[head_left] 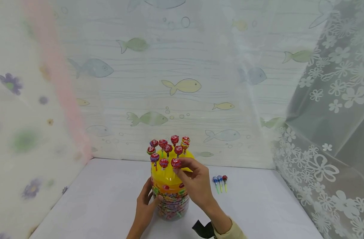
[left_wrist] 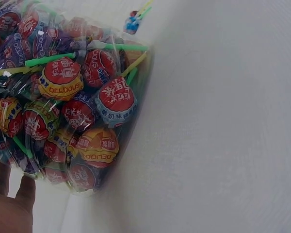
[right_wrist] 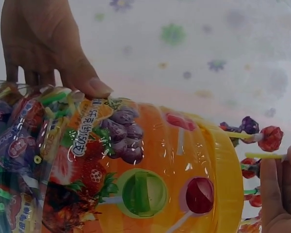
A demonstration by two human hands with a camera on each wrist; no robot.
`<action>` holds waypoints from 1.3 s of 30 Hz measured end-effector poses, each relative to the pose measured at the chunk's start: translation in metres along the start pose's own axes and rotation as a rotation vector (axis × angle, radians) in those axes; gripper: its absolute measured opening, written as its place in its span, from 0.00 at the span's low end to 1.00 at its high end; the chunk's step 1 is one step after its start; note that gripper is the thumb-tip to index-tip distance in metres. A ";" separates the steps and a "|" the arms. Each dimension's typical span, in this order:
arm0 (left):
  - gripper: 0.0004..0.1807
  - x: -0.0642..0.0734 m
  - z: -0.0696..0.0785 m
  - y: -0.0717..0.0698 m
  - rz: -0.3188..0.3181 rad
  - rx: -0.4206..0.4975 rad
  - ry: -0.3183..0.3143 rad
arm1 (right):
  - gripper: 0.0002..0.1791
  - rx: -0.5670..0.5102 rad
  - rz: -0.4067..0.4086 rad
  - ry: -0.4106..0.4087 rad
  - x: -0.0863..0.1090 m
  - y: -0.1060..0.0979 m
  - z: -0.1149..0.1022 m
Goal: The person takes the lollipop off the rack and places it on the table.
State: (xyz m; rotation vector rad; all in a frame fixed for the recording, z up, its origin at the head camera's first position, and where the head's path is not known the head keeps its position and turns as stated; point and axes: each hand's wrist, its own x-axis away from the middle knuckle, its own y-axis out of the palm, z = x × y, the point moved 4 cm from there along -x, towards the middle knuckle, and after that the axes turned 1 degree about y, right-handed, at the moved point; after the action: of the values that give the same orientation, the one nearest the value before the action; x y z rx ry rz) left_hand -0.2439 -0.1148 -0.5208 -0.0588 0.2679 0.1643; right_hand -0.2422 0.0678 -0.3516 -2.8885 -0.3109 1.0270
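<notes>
A clear plastic jar (head_left: 172, 207) full of wrapped lollipops stands upright on the white table, with a yellow lid (head_left: 167, 179). Several lollipops (head_left: 168, 148) stand upright in the lid, sticks down. My left hand (head_left: 146, 204) holds the jar's left side, thumb toward the front; the right wrist view shows that thumb (right_wrist: 98, 89) against the clear wall. Above the lid's front right, my right hand (head_left: 198, 181) pinches a red-wrapped lollipop (head_left: 176, 163). A yellow stick (right_wrist: 262, 156) shows by its fingertips in the right wrist view; whether it is seated in a hole I cannot tell.
Two blue-wrapped lollipops and a red one (head_left: 225, 178) lie on the table (head_left: 253, 205) to the right of the jar. A dark strap (head_left: 204, 229) shows by my right wrist. Fish-patterned curtain (head_left: 182, 109) closes the back, with patterned sheets at both sides.
</notes>
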 end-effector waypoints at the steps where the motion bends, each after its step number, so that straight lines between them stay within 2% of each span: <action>1: 0.42 0.000 0.000 0.000 -0.001 0.003 0.001 | 0.11 0.002 -0.004 -0.009 0.000 0.000 -0.001; 13: 0.42 0.001 -0.002 -0.002 0.011 0.004 0.013 | 0.12 -0.028 -0.021 -0.046 0.012 -0.008 0.000; 18: 0.41 0.001 -0.004 -0.004 0.030 0.002 0.015 | 0.12 -0.072 0.004 0.008 0.020 -0.014 0.008; 27: 0.40 0.003 -0.003 -0.003 0.019 -0.006 0.005 | 0.13 -0.117 0.072 0.082 0.034 -0.037 0.031; 39: 0.40 0.002 -0.005 0.000 0.041 -0.026 0.002 | 0.13 -0.081 0.203 0.218 0.049 -0.078 0.078</action>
State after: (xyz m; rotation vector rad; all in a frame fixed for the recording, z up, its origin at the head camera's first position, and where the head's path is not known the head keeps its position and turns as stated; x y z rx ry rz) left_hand -0.2430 -0.1153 -0.5259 -0.0797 0.2690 0.2082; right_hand -0.2673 0.1537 -0.4324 -3.1191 -0.0484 0.7261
